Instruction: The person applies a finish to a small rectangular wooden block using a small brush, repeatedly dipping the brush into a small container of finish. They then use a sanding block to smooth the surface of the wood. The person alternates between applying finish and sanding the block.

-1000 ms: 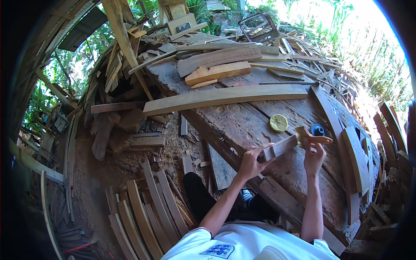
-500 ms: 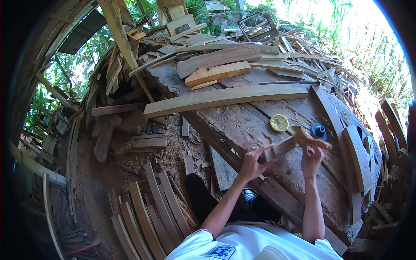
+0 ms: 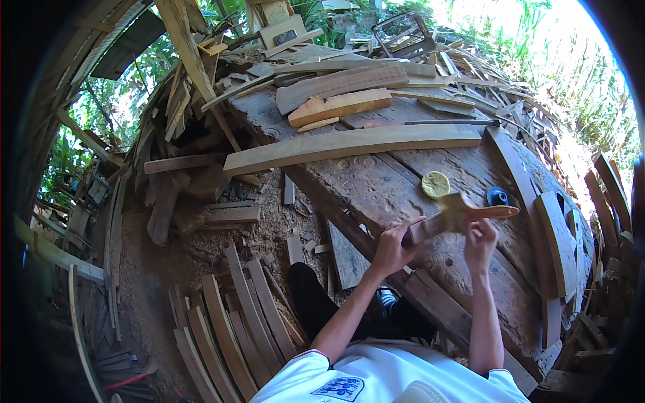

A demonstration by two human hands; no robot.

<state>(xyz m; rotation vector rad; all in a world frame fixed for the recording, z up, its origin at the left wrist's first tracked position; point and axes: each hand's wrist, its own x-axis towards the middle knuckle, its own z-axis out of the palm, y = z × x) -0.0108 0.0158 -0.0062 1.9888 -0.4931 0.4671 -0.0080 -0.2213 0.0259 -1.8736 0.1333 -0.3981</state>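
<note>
My left hand [image 3: 394,248] is closed around the near-left end of a short brown wooden block [image 3: 427,228], held just above the workbench. At the block's far end sits a tan wooden piece [image 3: 494,211] with a curved, handle-like end; whether the two are joined I cannot tell. My right hand [image 3: 481,247] has its fingers curled right below that tan piece, and what they pinch is blurred. Behind the block lies a round yellow disc [image 3: 435,185]. A small round blue object [image 3: 497,196] lies beyond the tan piece.
The rough plank workbench [image 3: 363,188] carries a long curved board [image 3: 349,149] and several offcuts at its far side. Curved boards [image 3: 556,232] lie along its right edge. Several slats [image 3: 228,329] lean at my lower left. A plastic crate [image 3: 403,35] stands at the back.
The tan piece has turned slightly, its curved end now higher. My right hand has shifted a little left and up. My left hand keeps its grip on the block.
</note>
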